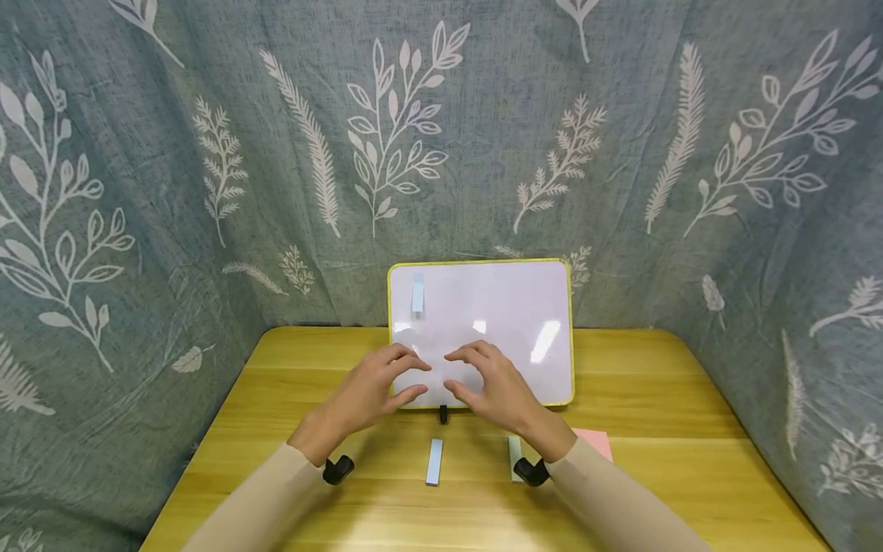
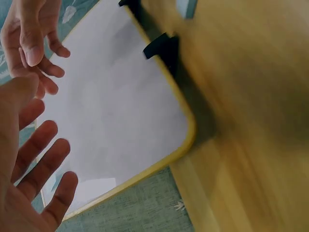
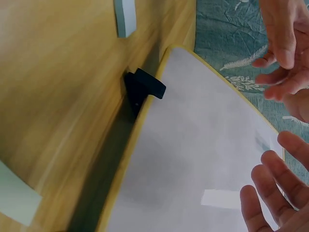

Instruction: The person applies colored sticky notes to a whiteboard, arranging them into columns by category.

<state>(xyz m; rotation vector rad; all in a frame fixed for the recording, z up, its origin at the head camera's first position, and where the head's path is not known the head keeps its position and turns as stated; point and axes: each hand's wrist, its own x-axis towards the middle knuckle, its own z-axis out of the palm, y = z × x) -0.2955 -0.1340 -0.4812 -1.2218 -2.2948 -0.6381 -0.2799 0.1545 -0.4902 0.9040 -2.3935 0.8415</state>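
My left hand [image 1: 382, 386] and right hand [image 1: 498, 386] hover in front of a whiteboard [image 1: 497, 307], held apart with fingertips facing each other. Neither holds anything; the fingers are loosely bent, with thumbs below. The whiteboard has a yellow rim and stands tilted on a black stand foot [image 1: 444, 415]. A pale blue sticky strip [image 1: 418, 294] is on its upper left. In the left wrist view, the left hand [image 2: 38, 159] has its fingers spread over the board's surface. The right hand [image 3: 282, 188] shows the same in the right wrist view.
On the wooden table [image 1: 310, 445] in front of the board lies a blue strip pad [image 1: 434, 462]. A pale green strip pad [image 1: 515, 452] is partly hidden by the right wrist, and a pink note pad [image 1: 596, 442] sits behind it. A leaf-patterned curtain [image 1: 483, 153] surrounds the table.
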